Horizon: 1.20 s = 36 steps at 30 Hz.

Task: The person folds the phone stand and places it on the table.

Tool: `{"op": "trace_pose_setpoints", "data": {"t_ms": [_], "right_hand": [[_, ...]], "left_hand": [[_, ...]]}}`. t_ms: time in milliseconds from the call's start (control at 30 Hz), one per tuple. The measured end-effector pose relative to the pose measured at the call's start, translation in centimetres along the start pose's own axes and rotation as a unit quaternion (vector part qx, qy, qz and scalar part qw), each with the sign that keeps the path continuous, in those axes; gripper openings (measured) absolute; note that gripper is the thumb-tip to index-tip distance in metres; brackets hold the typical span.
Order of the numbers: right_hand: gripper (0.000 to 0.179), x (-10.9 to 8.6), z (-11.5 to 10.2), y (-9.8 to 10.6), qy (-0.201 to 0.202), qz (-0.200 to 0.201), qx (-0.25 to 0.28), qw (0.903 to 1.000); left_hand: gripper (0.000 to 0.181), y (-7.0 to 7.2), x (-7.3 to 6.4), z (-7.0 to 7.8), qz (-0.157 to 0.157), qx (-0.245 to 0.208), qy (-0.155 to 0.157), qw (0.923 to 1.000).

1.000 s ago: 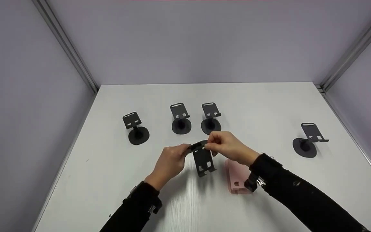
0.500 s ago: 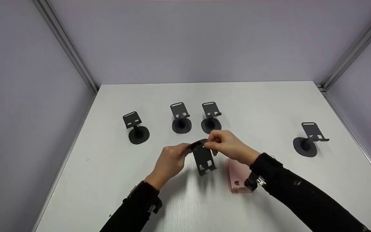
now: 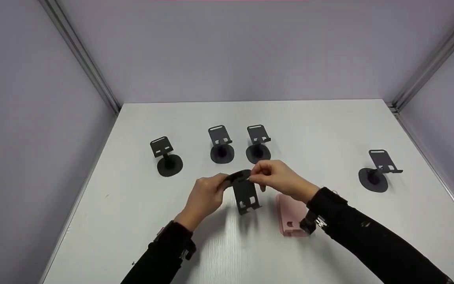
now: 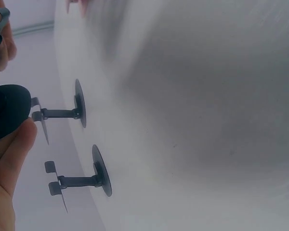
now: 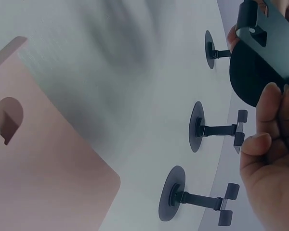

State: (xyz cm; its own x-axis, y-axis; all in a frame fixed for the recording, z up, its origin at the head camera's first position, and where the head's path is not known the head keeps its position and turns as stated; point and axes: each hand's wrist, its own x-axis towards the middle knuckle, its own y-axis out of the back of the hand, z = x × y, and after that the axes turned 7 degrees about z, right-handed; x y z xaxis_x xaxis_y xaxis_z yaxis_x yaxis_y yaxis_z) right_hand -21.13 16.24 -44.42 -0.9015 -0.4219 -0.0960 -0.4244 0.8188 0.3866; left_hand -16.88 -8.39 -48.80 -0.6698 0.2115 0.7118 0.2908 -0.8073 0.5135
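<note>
A black phone stand [image 3: 246, 195], folded so that its slotted plate hangs toward me below its round base, is held over the white table in the head view. My left hand [image 3: 204, 196] grips the base by its left edge; in the left wrist view the dark disc [image 4: 9, 110] shows above the fingers. From the right, my right hand [image 3: 280, 179] pinches the stand near the upper corner of the plate. The right wrist view has those fingertips [image 5: 269, 94] at the edge of the plate, with the hinge at its top.
A pink phone stand [image 3: 290, 213] lies folded on the table below my right wrist. Farther back stand several black phone stands: one at the left [image 3: 168, 157], two in the middle, including this one [image 3: 221, 148], and one at the right [image 3: 374, 173]. Walls [image 3: 227, 51] enclose the table.
The held phone stand and my left hand have shifted slightly left, and the base has tilted a little. My right hand has barely moved. The stands on the table are unchanged.
</note>
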Motion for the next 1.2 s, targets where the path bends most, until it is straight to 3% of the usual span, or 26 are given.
{"op": "trace_pose_setpoints", "data": {"t_ms": [233, 533, 967, 1200], "right_hand": [[0.017, -0.4, 0.2, 0.3, 0.005, -0.016, -0.024, 0.9996], [0.018, -0.9, 0.8, 0.1, 0.008, -0.064, -0.031, 0.9974], [0.007, -1.1, 1.0, -0.6, 0.003, -0.082, -0.035, 0.996], [0.009, -1.2, 0.6, -0.8, 0.007, -0.081, -0.066, 0.9945]], "left_hand": [[0.006, 0.4, -0.1, -0.7, 0.026, 0.01, 0.012, 0.9995], [0.005, 0.9, 0.2, -0.7, 0.037, 0.008, 0.034, 0.9987], [0.008, 0.5, 0.1, -0.8, 0.065, 0.02, 0.008, 0.9977], [0.009, 0.5, 0.2, -0.4, 0.065, 0.006, 0.025, 0.9975]]}}
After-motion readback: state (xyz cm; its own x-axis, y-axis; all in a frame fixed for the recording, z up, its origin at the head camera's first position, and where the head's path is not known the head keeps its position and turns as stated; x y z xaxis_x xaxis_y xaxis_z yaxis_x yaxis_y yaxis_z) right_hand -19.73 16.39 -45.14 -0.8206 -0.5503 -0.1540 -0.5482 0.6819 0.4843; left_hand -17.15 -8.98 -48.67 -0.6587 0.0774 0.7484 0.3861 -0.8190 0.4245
